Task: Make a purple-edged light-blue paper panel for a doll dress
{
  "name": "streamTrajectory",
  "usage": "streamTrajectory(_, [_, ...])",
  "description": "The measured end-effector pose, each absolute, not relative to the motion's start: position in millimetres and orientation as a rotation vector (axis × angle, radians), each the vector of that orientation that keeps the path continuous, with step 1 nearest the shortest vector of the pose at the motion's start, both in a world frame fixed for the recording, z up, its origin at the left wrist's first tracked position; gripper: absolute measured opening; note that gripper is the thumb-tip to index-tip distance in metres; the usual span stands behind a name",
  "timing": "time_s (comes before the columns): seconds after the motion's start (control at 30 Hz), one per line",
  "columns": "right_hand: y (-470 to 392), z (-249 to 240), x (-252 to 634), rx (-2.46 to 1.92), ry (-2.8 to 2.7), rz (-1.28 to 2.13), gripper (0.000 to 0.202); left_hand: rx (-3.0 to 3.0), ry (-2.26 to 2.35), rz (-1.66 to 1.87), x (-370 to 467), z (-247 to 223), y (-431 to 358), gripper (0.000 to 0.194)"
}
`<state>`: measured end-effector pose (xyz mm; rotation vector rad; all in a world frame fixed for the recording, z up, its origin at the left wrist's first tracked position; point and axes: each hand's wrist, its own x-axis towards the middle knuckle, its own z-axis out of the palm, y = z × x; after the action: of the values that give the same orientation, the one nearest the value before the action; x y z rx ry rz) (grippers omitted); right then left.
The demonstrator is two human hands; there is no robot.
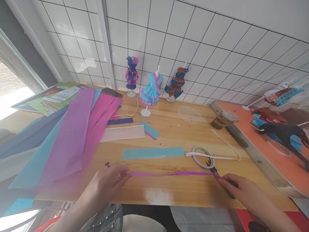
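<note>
Left hand: fingertips pinched on the left end of the pink strip, low over the wooden table.
Right hand: fingers closed on the strip's right end; a pair of scissors lies partly under this hand, and whether the hand also grips them I cannot tell.
Pink strip: stretched nearly straight between the two hands, just above the tabletop near its front edge, below the teal strip.
Handling: it looks like thin crepe paper, very light, limp and easy to tear (the slight twist along it suggests no stiffness at all); holding it at both ends under gentle tension seems the safest grip.
Nearby: a tape roll with a loose white tail beside the scissors; large coloured paper sheets fanned out at left.
Back of table: three small dress mannequins against the tiled wall.
</note>
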<state>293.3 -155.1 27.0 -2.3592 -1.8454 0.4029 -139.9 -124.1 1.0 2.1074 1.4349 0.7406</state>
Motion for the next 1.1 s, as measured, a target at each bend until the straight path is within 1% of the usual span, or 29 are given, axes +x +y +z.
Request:
streamTrajectory(0.1, [-142.9, 36.0, 290.4, -2.443, -1.933, 0.559, 0.036, 1.615, 1.370, 0.452, -138.2, 7.5, -118.8, 0.031])
streamTrajectory(0.13, [-137.4, 40.2, 286.4, -2.452, -1.925, 0.490, 0.039, 1.498, 1.316, 0.380, -138.8, 7.6, -116.9, 0.035])
streamTrajectory(0.2, [-126.0, 48.8, 270.5, -2.417, -1.903, 0.245, 0.045, 1.342, 1.251, 0.261, -140.5, 5.9, -113.4, 0.038])
streamTrajectory(0.23, [-120.7, 52.5, 257.9, -2.349, -1.902, 0.100, 0.046, 1.303, 1.244, 0.222, -141.1, 4.7, -111.9, 0.038])
streamTrajectory(0.27, [-116.1, 55.2, 242.3, -2.247, -1.917, 0.036, 0.044, 1.290, 1.242, 0.200, -141.1, 3.9, -110.7, 0.038])
streamTrajectory(0.33, [-109.6, 57.4, 204.1, -1.989, -2.012, 0.178, 0.037, 1.296, 1.254, 0.208, -139.7, 4.1, -108.8, 0.037])
streamTrajectory(0.47, [-103.0, 47.8, 124.4, -1.481, -2.263, 0.726, 0.025, 1.315, 1.273, 0.284, -134.6, 11.3, -107.9, 0.034])
streamTrajectory(0.57, [-97.0, 35.9, 84.7, -1.295, -2.342, 0.883, 0.023, 1.351, 1.292, 0.305, -134.3, 15.9, -108.5, 0.034])
streamTrajectory(0.73, [-86.4, 28.4, 60.5, -1.169, -2.448, 0.991, 0.023, 1.431, 1.266, 0.351, -140.2, 12.2, -106.9, 0.033])
streamTrajectory(0.87, [-81.9, 29.8, 58.7, -1.240, -2.408, 0.999, 0.025, 1.463, 1.327, 0.399, -145.1, 6.7, -103.2, 0.034])
streamTrajectory(1.1, [-73.2, 25.6, 56.4, -1.308, -2.331, 1.027, 0.023, 1.414, 1.373, 0.433, -150.1, 5.8, -99.5, 0.027])
